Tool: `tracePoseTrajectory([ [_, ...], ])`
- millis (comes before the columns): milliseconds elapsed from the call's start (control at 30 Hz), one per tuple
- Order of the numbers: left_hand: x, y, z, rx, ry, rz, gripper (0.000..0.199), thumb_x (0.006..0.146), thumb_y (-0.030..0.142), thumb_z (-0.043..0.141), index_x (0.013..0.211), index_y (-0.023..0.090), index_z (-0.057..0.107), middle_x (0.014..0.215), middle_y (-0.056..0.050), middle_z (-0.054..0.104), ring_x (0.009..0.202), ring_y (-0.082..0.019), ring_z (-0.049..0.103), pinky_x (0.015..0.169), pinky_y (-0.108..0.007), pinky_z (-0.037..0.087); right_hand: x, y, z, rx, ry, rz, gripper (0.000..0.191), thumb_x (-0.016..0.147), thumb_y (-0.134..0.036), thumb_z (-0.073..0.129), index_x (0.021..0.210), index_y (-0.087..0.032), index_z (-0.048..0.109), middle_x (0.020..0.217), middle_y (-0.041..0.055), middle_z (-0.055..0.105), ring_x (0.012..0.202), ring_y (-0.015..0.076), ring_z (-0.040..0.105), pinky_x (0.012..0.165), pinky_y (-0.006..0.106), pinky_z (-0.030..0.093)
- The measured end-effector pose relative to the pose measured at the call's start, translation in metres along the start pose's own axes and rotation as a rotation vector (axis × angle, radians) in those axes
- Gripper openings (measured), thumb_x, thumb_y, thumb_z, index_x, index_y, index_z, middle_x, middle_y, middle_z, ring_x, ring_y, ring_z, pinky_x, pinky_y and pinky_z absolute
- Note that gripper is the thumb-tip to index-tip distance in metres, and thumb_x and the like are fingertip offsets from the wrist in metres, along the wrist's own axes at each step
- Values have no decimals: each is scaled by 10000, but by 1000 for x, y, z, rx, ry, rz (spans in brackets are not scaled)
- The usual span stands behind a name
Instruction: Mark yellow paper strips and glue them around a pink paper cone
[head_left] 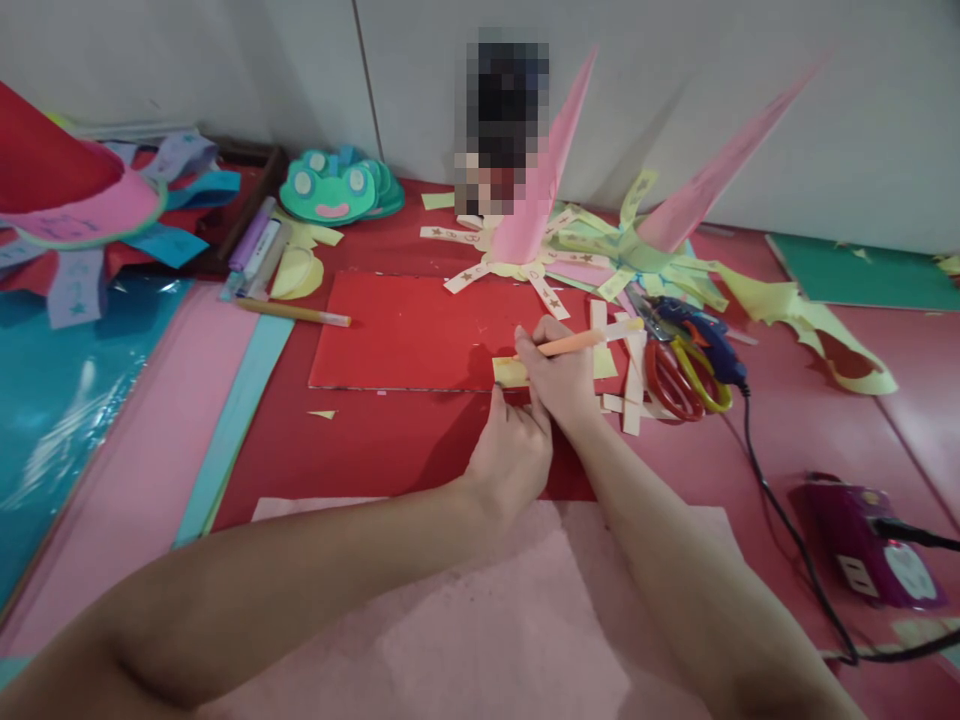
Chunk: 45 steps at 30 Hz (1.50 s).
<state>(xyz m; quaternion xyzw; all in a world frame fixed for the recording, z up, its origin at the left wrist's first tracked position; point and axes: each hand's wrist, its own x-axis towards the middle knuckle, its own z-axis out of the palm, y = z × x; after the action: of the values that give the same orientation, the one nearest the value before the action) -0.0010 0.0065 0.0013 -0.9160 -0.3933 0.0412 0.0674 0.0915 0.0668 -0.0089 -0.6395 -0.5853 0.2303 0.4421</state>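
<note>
My right hand (559,375) is closed round an orange marker (574,343), its tip at the left part of a yellow paper strip (511,373). The strip lies on a red board (405,335), and its right end shows beyond my hand. My left hand (514,445) touches the strip's lower edge, fingers curled and pressed near the right hand; whether they pinch the strip is hard to see. Just right of my hands lie pale paper strips (634,385).
Scissors (675,385) and a blue glue gun (701,335) lie right, its cord running to a purple power socket (874,545). Behind stand pink cones (536,205). Green frog cutouts (330,190), markers (259,250) and coloured sheets (165,450) are left.
</note>
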Motion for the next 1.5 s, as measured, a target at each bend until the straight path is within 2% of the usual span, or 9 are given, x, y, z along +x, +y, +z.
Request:
tracePoseTrajectory([
  [367,0,-1,0,-19,4,-4,498,789,129,414,1218,-122,443,637,-97,640,646,-208,624,959,-448,401,-1,-1,0,24,43,28,344,794,-304,513,539,-212,301,433,-81,320,421,71,345,440,226,297],
  [733,-1,0,0,-69,12,-20,468,788,104,411,1204,-104,465,650,-97,647,650,-203,620,975,-459,386,-1,0,0,47,-2,20,346,791,-308,520,542,-211,300,448,-82,313,421,66,342,432,226,280],
  [1100,0,0,-1,1,-13,-7,457,806,126,394,1185,-111,487,637,-107,645,666,-216,636,960,-438,403,-1,-1,0,-25,-37,-21,347,765,-260,519,524,-207,276,450,-80,278,438,66,289,442,231,272],
  [1333,1,0,-1,-3,-25,-4,455,815,142,391,1181,-109,492,639,-108,644,677,-218,636,967,-439,399,-1,-1,0,-27,12,-17,339,762,-241,510,532,-208,264,452,-83,266,427,62,288,439,231,261],
  [1500,0,0,0,-35,13,-15,447,804,135,419,1167,-114,496,633,-105,642,647,-208,625,957,-448,399,-1,-1,0,8,-4,-3,339,777,-279,510,537,-210,282,458,-83,277,426,62,294,426,226,268],
])
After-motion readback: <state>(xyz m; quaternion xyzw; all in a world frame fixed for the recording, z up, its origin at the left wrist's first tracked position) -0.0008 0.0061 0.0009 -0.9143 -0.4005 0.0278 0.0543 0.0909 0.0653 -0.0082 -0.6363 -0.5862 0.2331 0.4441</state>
